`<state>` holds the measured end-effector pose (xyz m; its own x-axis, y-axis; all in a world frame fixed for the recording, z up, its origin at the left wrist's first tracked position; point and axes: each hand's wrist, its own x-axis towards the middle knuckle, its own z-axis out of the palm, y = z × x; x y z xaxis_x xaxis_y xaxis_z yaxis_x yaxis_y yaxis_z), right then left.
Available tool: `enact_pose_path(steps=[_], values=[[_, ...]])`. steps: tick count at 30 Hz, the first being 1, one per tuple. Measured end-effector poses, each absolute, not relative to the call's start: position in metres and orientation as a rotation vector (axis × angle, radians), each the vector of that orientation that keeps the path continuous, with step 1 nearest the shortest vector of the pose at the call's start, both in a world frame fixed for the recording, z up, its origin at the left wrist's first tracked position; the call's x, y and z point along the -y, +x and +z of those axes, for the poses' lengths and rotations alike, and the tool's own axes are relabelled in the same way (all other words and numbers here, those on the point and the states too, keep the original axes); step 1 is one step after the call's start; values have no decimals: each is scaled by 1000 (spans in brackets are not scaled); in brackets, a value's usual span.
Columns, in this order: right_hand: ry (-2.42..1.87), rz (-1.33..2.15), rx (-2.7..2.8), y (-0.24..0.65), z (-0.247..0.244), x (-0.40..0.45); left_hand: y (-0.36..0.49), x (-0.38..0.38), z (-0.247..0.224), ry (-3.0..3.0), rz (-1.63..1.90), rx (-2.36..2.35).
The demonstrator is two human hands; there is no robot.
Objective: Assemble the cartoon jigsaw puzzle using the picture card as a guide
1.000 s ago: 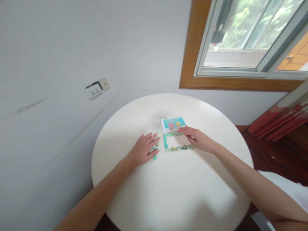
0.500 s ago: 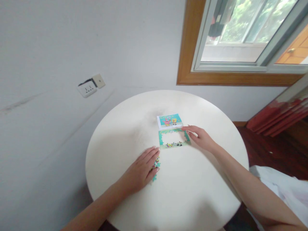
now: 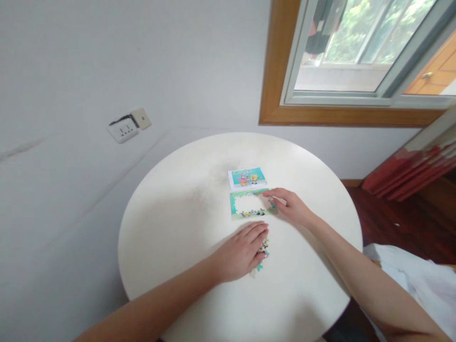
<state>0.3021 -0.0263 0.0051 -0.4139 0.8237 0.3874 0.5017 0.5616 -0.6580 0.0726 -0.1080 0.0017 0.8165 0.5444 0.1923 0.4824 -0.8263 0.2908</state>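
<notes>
My left hand (image 3: pixel 244 249) lies flat on the table, palm down, over a small heap of jigsaw pieces (image 3: pixel 263 246). Colourful and teal pieces show past its fingertips and thumb; the palm hides the others. My right hand (image 3: pixel 288 205) rests at the right side of a teal puzzle frame (image 3: pixel 234 205) with a white middle and small cartoon figures along its lower border. Its fingers are apart, the fingertips over the frame's upper right part. Just behind the frame lies a picture card (image 3: pixel 248 178) with a pink and a yellow cartoon character on teal.
The round white table (image 3: pixel 171 228) stands close to a pale wall with a socket (image 3: pixel 123 129). A wood-framed window (image 3: pixel 265 95) is at the back right. Red curtain (image 3: pixel 395 171) hangs at the right, and white cloth (image 3: pixel 409 280) lies beside the table.
My left hand has slid to the right across the table, and the jigsaw pieces under it have moved along. My right hand has shifted slightly left over the frame.
</notes>
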Motion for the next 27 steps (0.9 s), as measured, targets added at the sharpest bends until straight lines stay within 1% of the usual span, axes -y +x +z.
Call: enact_pose_path(steps=[5, 10, 14, 18, 20, 23, 27], values=[[-1057, 564, 2058, 307, 8, 25, 79, 100, 4, 2623, 540, -833], [-996, 548, 2060, 313, 14, 23, 67, 85, 12, 2413, 739, -932], [-859, 598, 2195, 314, 23, 27, 51, 64, 19, 2530, 793, -901], [-774, 711, 2315, 312, 28, 33, 34, 46, 15, 2673, 875, -885], [-739, 732, 2342, 307, 28, 37, 27, 39, 12, 2700, 857, -883], [-651, 716, 2414, 296, 25, 44, 21, 32, 11, 2712, 873, -862], [-541, 611, 2536, 279, 19, 55, 22, 29, 14, 2712, 832, -795]])
